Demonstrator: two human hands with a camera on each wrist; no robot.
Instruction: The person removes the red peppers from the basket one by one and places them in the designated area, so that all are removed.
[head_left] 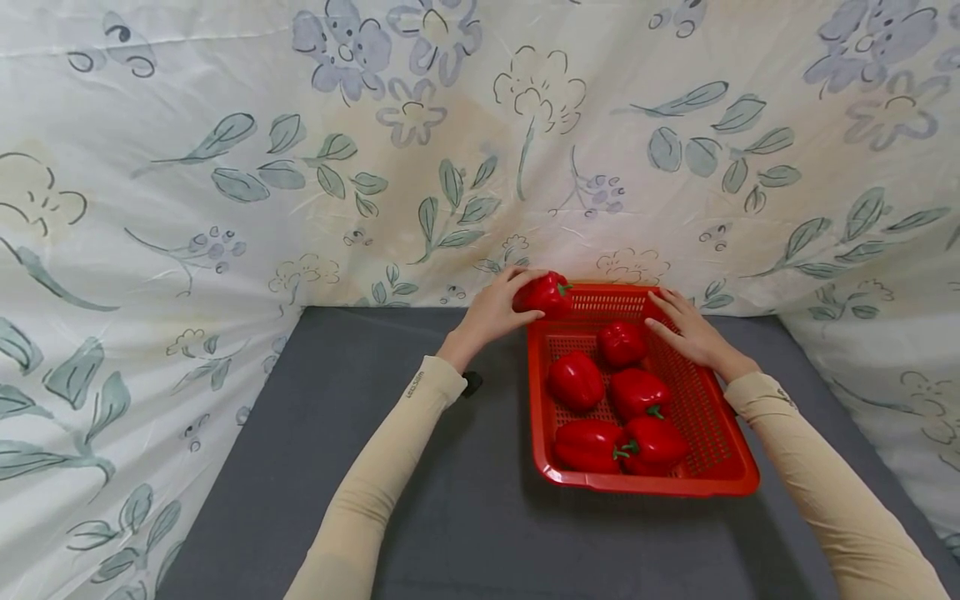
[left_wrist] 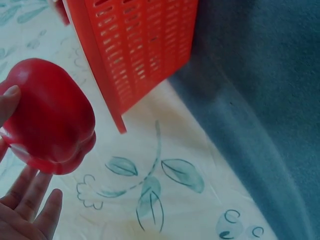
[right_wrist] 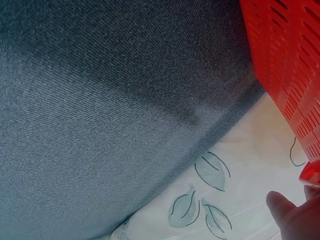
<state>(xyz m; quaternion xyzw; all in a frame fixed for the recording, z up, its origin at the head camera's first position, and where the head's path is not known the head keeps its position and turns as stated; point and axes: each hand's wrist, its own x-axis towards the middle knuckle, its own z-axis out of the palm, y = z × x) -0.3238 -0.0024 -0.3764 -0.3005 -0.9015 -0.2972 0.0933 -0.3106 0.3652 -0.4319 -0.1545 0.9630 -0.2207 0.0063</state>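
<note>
A glossy red bell pepper (head_left: 543, 296) with a green stem is in my left hand (head_left: 497, 308), at the back left corner of a red plastic basket (head_left: 534, 400). In the left wrist view, the thumb and fingers hold this pepper (left_wrist: 50, 117) beside the basket's slotted wall. My right hand (head_left: 692, 335) rests over the basket's right rim near the back corner, fingers extended. The right wrist view shows one of its fingers outside the basket. Several more red bell peppers (head_left: 576, 381) lie inside the basket, two with stems meeting at the front.
The basket stands on a dark grey tabletop (head_left: 450, 517). A white cloth with flower and leaf prints (head_left: 457, 108) hangs behind the table and along both sides, close behind the basket's back rim. A small black device (head_left: 472, 383) is at the left wrist.
</note>
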